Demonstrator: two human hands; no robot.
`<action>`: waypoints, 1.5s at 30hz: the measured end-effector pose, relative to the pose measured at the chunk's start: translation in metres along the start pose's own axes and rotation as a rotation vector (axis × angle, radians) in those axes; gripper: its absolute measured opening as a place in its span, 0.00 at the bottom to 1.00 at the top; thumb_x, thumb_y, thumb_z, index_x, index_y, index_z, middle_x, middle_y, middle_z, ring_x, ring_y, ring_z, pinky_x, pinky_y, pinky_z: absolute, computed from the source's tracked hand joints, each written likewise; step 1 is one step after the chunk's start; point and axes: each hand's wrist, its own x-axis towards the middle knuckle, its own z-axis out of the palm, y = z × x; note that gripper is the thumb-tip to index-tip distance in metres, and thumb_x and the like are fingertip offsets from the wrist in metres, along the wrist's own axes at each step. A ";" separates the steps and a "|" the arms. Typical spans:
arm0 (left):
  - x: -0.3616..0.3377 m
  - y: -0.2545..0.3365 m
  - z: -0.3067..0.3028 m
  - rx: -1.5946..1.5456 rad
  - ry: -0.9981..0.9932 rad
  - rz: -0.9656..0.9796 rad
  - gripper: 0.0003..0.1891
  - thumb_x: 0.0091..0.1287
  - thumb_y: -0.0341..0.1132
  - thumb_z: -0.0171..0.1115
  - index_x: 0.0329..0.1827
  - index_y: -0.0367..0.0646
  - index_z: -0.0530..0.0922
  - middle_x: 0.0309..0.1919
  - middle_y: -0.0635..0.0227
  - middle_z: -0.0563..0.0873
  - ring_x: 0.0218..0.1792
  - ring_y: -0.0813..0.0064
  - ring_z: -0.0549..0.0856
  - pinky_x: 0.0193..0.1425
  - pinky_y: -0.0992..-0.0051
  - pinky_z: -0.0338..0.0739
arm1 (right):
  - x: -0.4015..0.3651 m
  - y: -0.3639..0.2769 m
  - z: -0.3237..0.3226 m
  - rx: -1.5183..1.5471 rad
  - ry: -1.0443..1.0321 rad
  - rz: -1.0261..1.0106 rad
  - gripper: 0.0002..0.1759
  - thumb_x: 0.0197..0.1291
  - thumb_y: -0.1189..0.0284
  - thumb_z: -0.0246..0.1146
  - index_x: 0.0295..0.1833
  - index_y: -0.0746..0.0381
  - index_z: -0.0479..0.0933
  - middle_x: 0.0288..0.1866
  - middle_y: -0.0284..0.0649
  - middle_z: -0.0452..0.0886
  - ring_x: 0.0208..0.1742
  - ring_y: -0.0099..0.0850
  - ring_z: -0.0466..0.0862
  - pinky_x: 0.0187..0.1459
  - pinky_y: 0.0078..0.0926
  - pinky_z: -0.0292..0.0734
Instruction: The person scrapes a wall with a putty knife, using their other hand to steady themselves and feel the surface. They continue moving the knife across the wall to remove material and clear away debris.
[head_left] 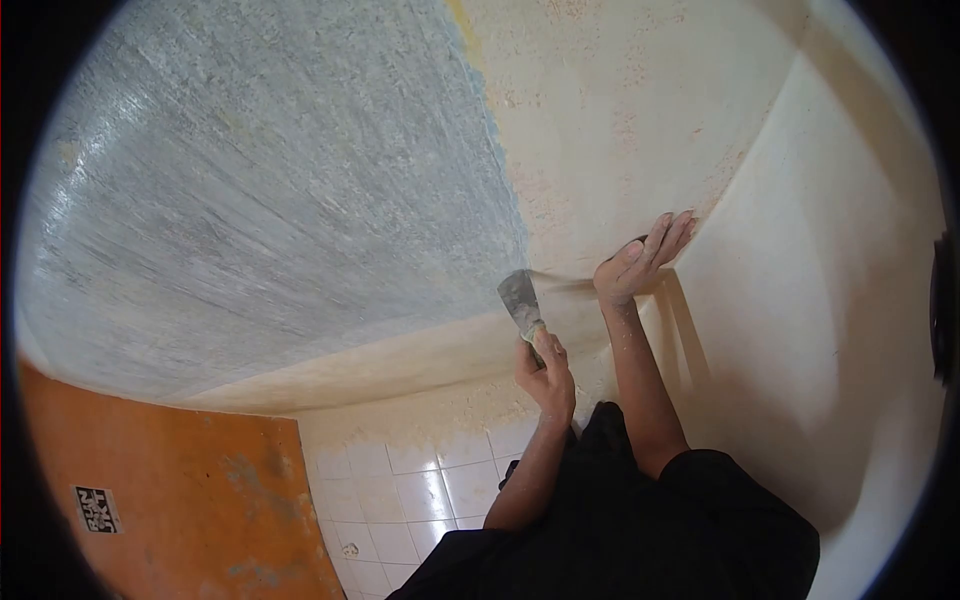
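Observation:
My left hand is closed around the handle of a putty knife, whose wide metal blade is smeared with pale residue. The blade points up at the lower edge of a rough grey-blue patch on the wall, where it meets cream-coloured wall. To the right, my right hand lies with fingers stretched out near the corner, palm toward the cream wall. Whitish dust speckles the right forearm.
Another cream wall meets the first along a corner on the right. At lower left stands an orange panel with a black-and-white sticker. White glossy tiles lie beside it. A dark object shows at the right edge.

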 end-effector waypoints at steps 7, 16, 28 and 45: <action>0.003 -0.005 -0.002 -0.027 0.009 -0.046 0.12 0.79 0.42 0.53 0.46 0.41 0.73 0.26 0.75 0.74 0.22 0.89 0.69 0.23 0.86 0.63 | 0.001 -0.001 0.000 -0.008 -0.014 0.011 0.29 0.77 0.65 0.37 0.78 0.68 0.57 0.81 0.61 0.51 0.82 0.59 0.47 0.77 0.62 0.37; 0.002 -0.004 0.002 -0.066 0.028 -0.059 0.12 0.79 0.42 0.54 0.47 0.41 0.73 0.27 0.75 0.75 0.24 0.89 0.70 0.24 0.87 0.63 | 0.004 -0.003 -0.002 -0.065 -0.025 -0.018 0.29 0.78 0.66 0.36 0.77 0.70 0.55 0.81 0.60 0.50 0.82 0.57 0.49 0.78 0.60 0.41; 0.004 -0.007 -0.001 -0.035 0.032 -0.041 0.09 0.78 0.35 0.55 0.42 0.38 0.74 0.28 0.76 0.76 0.28 0.89 0.73 0.30 0.85 0.68 | 0.004 0.000 0.001 -0.027 -0.007 -0.026 0.29 0.76 0.66 0.38 0.77 0.69 0.56 0.81 0.63 0.50 0.82 0.61 0.47 0.76 0.63 0.40; 0.004 -0.018 -0.007 0.028 0.011 0.020 0.13 0.79 0.43 0.54 0.43 0.40 0.73 0.26 0.74 0.75 0.22 0.88 0.70 0.23 0.85 0.64 | 0.002 -0.002 -0.001 -0.005 -0.005 0.003 0.30 0.76 0.66 0.38 0.77 0.70 0.57 0.81 0.62 0.51 0.82 0.60 0.47 0.77 0.63 0.37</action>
